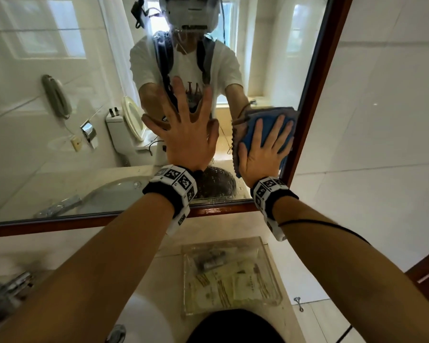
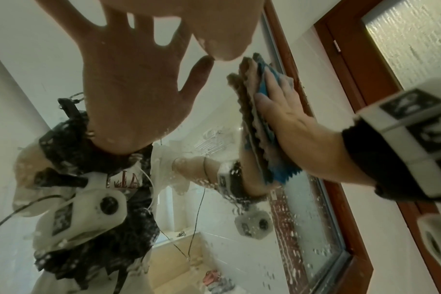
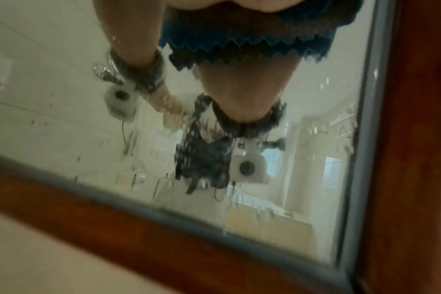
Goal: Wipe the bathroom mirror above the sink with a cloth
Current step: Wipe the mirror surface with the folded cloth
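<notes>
The mirror (image 1: 60,120) has a brown wooden frame (image 1: 320,95). My left hand (image 1: 188,134) lies flat on the glass, fingers spread, holding nothing. To its right, my right hand (image 1: 263,154) presses a folded blue and grey cloth (image 1: 269,120) flat against the glass, close to the frame's right side, fingers straight. The left wrist view shows the left hand (image 2: 222,33) touching the glass and the right hand (image 2: 287,119) on the cloth (image 2: 263,85). In the right wrist view the cloth's zigzag edge (image 3: 252,33) lies above the mirror's lower right corner.
Water drops (image 1: 216,186) cover the glass near the bottom frame. Below are a counter with a clear tray (image 1: 185,280) of sachets, a white basin (image 1: 144,315) and a tap (image 1: 8,290). White tiled wall (image 1: 382,120) lies right of the frame, and a wooden door (image 2: 403,39) beyond.
</notes>
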